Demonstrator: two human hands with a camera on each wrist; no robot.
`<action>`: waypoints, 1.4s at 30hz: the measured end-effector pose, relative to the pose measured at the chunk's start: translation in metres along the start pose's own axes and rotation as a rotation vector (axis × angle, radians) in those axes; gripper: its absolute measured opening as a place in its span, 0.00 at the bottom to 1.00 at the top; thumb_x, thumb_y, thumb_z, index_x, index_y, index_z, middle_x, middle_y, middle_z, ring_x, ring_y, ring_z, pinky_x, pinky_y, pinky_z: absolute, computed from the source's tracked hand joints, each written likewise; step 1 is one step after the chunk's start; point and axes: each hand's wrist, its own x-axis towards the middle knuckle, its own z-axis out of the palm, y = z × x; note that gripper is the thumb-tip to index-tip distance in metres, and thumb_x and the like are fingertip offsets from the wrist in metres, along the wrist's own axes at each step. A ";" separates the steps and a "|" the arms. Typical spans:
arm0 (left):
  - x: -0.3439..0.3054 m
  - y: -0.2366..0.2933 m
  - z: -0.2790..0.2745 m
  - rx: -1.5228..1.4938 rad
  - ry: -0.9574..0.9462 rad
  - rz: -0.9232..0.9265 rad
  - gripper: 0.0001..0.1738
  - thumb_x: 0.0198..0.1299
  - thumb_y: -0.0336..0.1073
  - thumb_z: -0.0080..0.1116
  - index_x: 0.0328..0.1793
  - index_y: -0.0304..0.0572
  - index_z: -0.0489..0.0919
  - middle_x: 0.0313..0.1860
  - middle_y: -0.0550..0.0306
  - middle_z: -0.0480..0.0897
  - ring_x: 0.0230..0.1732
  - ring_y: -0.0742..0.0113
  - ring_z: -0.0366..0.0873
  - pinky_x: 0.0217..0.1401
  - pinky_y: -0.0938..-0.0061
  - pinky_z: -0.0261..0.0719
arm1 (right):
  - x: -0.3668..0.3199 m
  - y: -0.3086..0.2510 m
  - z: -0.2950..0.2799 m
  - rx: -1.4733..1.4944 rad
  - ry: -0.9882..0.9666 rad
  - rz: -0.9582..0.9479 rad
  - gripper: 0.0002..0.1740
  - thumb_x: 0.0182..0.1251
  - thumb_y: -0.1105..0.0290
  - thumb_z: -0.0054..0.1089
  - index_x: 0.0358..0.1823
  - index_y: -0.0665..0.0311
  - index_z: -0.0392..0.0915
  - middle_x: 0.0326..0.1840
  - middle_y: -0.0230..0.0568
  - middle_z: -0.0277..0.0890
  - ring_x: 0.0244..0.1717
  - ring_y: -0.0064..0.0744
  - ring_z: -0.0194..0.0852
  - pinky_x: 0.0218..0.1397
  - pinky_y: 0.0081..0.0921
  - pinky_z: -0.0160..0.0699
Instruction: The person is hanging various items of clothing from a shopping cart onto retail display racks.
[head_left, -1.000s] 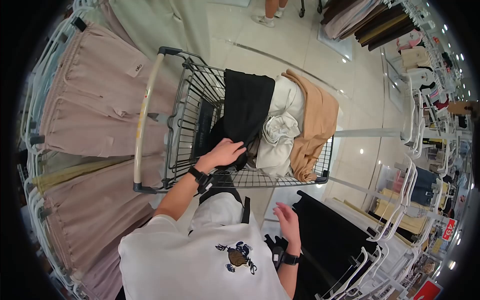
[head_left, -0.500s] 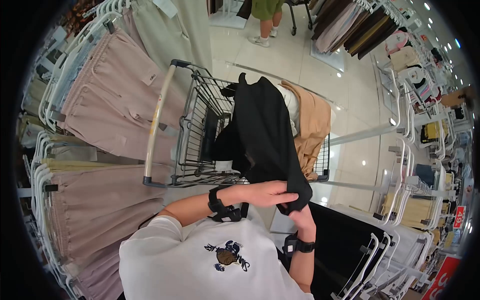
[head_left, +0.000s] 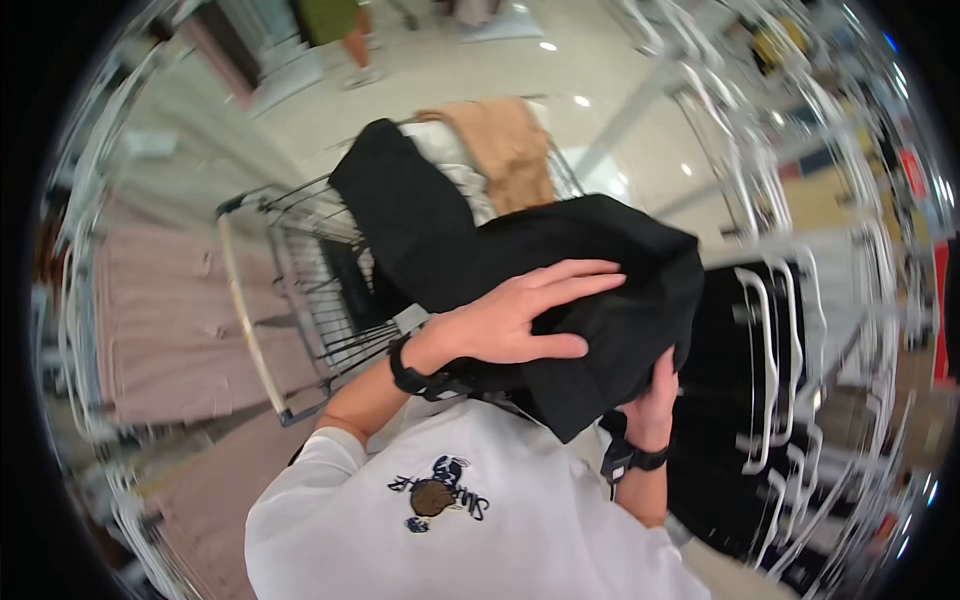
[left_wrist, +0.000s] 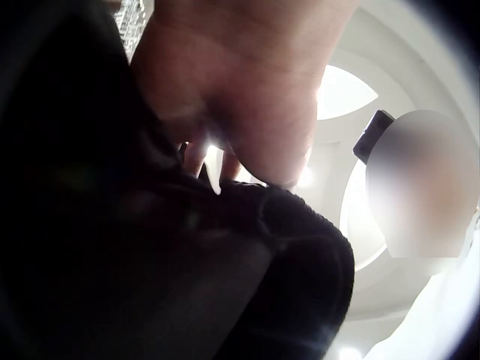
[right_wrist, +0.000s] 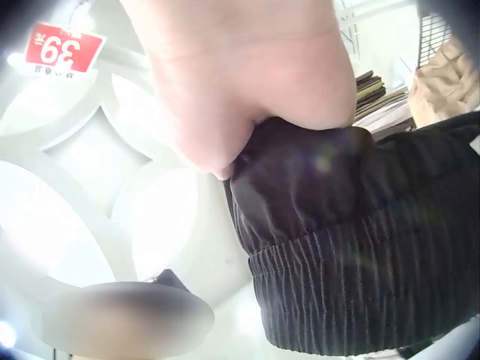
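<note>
The garment (head_left: 560, 260) is held at centre, one end trailing toward the cart (head_left: 300, 290) at 10 o'clock; the left hand (head_left: 500, 325) is laid flat on it, fingers (head_left: 580, 280) straight, and its waistband (right_wrist: 360, 277) is clenched in the right hand (head_left: 655, 390) at 4 o'clock. A snag on the cart wire could be caused by that trailing end. The racks (head_left: 780, 330) are blurred, and the right hand's grip is partly hidden by cloth.

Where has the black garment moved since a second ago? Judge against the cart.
Yes. The black garment has risen mostly out of the cart, past its near edge.
</note>
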 end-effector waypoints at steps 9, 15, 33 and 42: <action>0.033 -0.002 0.124 -0.004 -0.324 0.238 0.56 0.51 0.45 0.80 0.82 0.36 0.61 0.83 0.40 0.59 0.76 0.40 0.69 0.78 0.56 0.67 | -0.096 -0.033 -0.042 0.643 0.008 -0.380 0.37 0.87 0.44 0.29 0.80 0.66 0.62 0.79 0.49 0.68 0.76 0.49 0.69 0.82 0.51 0.60; 0.094 0.046 0.175 -0.182 -0.018 0.400 0.54 0.49 0.42 0.80 0.82 0.41 0.64 0.83 0.36 0.57 0.81 0.36 0.57 0.78 0.53 0.65 | -0.161 -0.031 -0.061 0.563 0.076 -0.331 0.32 0.88 0.52 0.29 0.79 0.67 0.63 0.77 0.48 0.71 0.72 0.45 0.75 0.77 0.43 0.72; 0.151 0.162 0.378 0.053 -0.746 0.579 0.11 0.56 0.32 0.65 0.46 0.45 0.79 0.23 0.45 0.81 0.29 0.40 0.82 0.31 0.54 0.77 | -0.280 0.005 -0.081 -0.640 1.292 -0.469 0.21 0.65 0.74 0.69 0.57 0.73 0.78 0.53 0.44 0.83 0.51 0.30 0.78 0.61 0.31 0.76; 0.193 0.239 0.412 -0.386 -0.544 0.664 0.13 0.67 0.30 0.62 0.57 0.36 0.82 0.39 0.41 0.86 0.41 0.50 0.86 0.47 0.67 0.80 | -0.380 -0.073 -0.087 -0.945 1.795 -0.598 0.20 0.72 0.73 0.67 0.61 0.72 0.78 0.53 0.43 0.86 0.53 0.31 0.82 0.60 0.30 0.77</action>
